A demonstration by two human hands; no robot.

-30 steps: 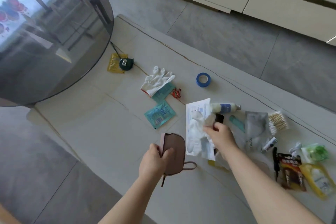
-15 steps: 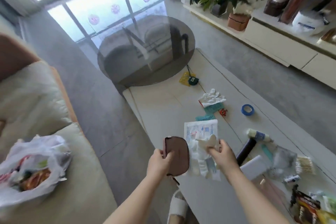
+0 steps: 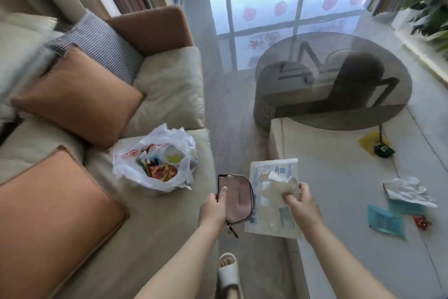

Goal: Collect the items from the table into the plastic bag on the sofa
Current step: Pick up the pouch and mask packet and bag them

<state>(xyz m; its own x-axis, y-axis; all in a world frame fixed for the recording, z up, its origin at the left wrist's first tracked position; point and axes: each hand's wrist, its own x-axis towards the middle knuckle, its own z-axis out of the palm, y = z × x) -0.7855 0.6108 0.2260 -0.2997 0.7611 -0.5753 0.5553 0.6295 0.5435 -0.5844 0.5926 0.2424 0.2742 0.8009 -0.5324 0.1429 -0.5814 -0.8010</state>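
**Two handfuls carried toward the bag**

A pink pouch (image 3: 238,198) is pinched at its edge by the left hand (image 3: 214,210), thumb on its face, zip pull left dangling. Low in the middle of the frame, a flat white packet (image 3: 274,201) and a crumpled pale glove (image 3: 281,184) are clenched together in the right hand (image 3: 303,206), apparently so both go over in one trip. The plastic bag (image 3: 156,160) is seen left of centre on the sofa (image 3: 150,213), mouth gaping, already holding bright wrappers. At right, a white glove (image 3: 407,189), teal sachets (image 3: 386,221) and a yellow packet (image 3: 368,141) are still left on the table (image 3: 339,177).
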